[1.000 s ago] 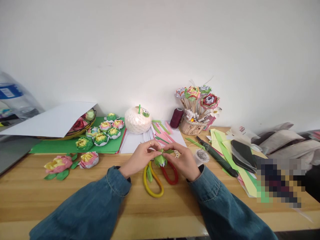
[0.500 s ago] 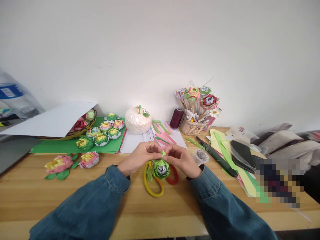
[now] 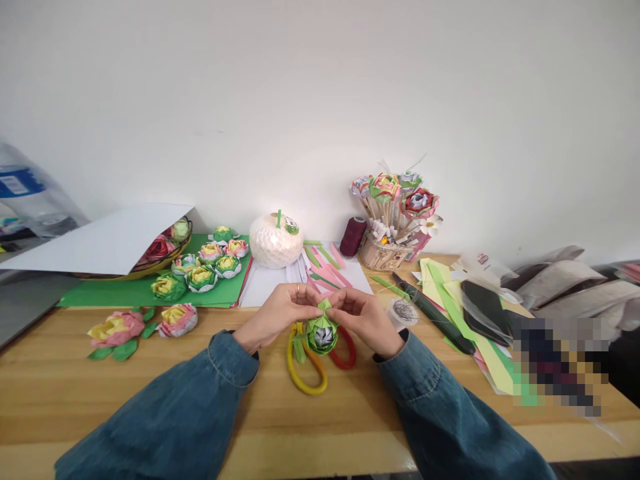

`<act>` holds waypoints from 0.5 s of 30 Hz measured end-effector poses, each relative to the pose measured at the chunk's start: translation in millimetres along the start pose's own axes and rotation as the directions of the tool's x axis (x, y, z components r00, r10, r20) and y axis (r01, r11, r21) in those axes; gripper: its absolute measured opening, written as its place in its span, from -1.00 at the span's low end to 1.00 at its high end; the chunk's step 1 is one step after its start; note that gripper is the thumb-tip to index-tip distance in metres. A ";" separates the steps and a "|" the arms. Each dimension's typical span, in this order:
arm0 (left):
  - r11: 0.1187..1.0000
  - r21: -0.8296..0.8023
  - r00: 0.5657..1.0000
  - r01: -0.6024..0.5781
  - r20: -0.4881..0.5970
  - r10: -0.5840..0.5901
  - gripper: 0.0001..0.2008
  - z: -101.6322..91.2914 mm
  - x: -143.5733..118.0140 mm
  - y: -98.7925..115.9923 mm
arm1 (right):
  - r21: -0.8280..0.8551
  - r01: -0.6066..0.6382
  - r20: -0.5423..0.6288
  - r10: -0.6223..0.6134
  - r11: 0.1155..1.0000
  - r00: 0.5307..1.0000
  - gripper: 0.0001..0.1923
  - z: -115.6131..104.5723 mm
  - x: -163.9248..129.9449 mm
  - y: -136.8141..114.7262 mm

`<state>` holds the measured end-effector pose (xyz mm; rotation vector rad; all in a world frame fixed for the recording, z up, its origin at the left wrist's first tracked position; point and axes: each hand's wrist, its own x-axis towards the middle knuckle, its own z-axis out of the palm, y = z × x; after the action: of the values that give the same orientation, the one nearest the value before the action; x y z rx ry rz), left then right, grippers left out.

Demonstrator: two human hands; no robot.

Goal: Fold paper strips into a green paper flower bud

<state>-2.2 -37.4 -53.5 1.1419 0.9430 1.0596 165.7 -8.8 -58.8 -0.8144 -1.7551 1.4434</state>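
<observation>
A green paper flower [image 3: 322, 333] with a grey-white centre is held above the table [image 3: 150, 393] at mid-frame, between both hands. The left hand [image 3: 280, 315] is seen at 9 o'clock of the flower, fingers curled together, thumb and forefinger pinching a green petal at the flower's top edge; a ring is worn on one finger. The right hand [image 3: 365, 319] is placed at 3 o'clock, fingertips [image 3: 336, 308] pressed together and pinching the same upper petal from the other side. Both wrists are covered by denim sleeves [image 3: 440, 413].

Directly beneath the flower, scissors [image 3: 313, 373] with one yellow and one red handle loop are laid on the wood, partly hidden by the hands.

At 10 o'clock of the hands, a green sheet [image 3: 130, 290] is noted, with several finished flowers [image 3: 201, 275] on it. Two more pink-yellow flowers [image 3: 116, 328] with green leaves lie on bare wood at 9 o'clock. A white ball [image 3: 275, 241] stands at 12 o'clock, with paper strips [image 3: 325, 267] just beside it. At 1 o'clock, a dark red thread spool [image 3: 353, 236] and a basket [image 3: 385, 253] of flowers on sticks are seen. Yellow-green paper [image 3: 450, 287] and a black phone [image 3: 483, 303] lie at 3 o'clock.
</observation>
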 end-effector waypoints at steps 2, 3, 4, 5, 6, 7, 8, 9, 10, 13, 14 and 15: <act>0.999 0.029 1.000 -0.020 -0.011 0.021 -0.88 0.6 0.7 -0.9 | -0.041 0.027 -0.007 -0.027 0.999 1.000 -0.77 0.6 -0.8 2.5; 0.998 0.051 0.999 -0.032 -0.019 0.033 -0.89 0.6 1.2 -1.9 | -0.071 0.046 -0.014 -0.047 0.996 0.999 -0.80 1.3 -1.4 3.7; 0.996 0.080 0.998 -0.048 -0.031 0.050 -0.90 0.3 1.8 -3.2 | -0.113 0.069 -0.026 -0.072 0.991 0.997 -0.82 2.1 -2.1 4.6; 0.991 0.117 0.996 -0.067 -0.043 0.073 -0.91 -0.1 2.5 -4.6 | -0.170 0.094 -0.042 -0.103 0.981 0.994 -0.85 3.1 -2.9 5.1; 0.983 0.161 0.993 -0.091 -0.057 0.102 -0.92 -0.5 3.1 -6.1 | -0.242 0.124 -0.057 -0.142 0.962 0.988 -0.87 4.2 -3.6 5.3; 0.971 0.207 0.988 -0.117 -0.070 0.134 -0.94 -0.9 3.6 -7.3 | -0.321 0.156 -0.068 -0.187 0.934 0.980 -0.89 5.1 -4.2 5.2; 0.958 0.250 0.983 -0.141 -0.083 0.166 -0.95 -1.2 4.0 -8.3 | -0.393 0.185 -0.072 -0.230 0.901 0.970 -0.91 5.8 -4.7 4.9; 0.943 0.289 0.976 -0.163 -0.096 0.198 -0.96 -1.3 4.1 -8.8 | -0.444 0.203 -0.073 -0.261 0.873 0.963 -0.92 6.2 -4.8 4.6; 0.929 0.322 0.968 -0.181 -0.109 0.226 -0.96 -1.2 4.0 -8.9 | -0.463 0.208 -0.073 -0.272 0.862 0.960 -0.93 6.1 -4.6 4.4; 0.898 0.383 0.950 -0.216 -0.131 0.285 -0.95 -0.1 3.4 -7.2 | -0.358 0.137 -0.070 -0.173 0.923 0.982 -0.93 3.5 -2.3 5.4; 0.893 0.393 0.947 -0.219 -0.133 0.291 -0.95 0.3 3.2 -6.3 | -0.313 0.099 -0.055 -0.122 0.944 0.991 -0.91 2.3 -1.4 6.2; 0.895 0.392 0.949 -0.213 -0.133 0.285 -0.96 0.5 3.3 -5.5 | -0.290 0.073 -0.037 -0.087 0.954 0.996 -0.90 1.2 -0.6 7.0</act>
<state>-0.1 -34.8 -59.0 1.5302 1.2066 1.2456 165.2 -8.6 -65.9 -0.9082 -1.9656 1.1189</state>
